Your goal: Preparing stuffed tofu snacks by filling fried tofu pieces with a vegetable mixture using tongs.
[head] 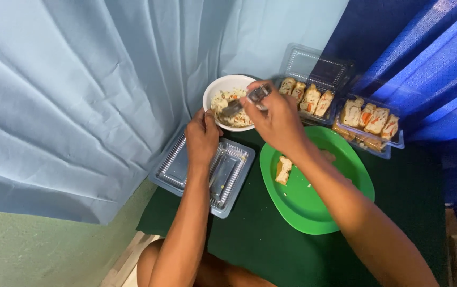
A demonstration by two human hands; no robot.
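At upper centre we see the right hand (277,121), fingers closed on a spoon (243,102) over the white bowl (229,84); left hand (203,137) fingers grip its rim.

— What hangs behind the table?

— A pale blue pleated fabric curtain (79,90) fills the left and middle, falling in broad soft folds. To the right hangs a deep royal-blue curtain with a fine woven pattern (419,58).

— And the surface?

— A small table covered in dark green cloth (271,244). Below the pale curtain, at the lower left, shows a dull green wall or floor (32,250). The light is soft and even.
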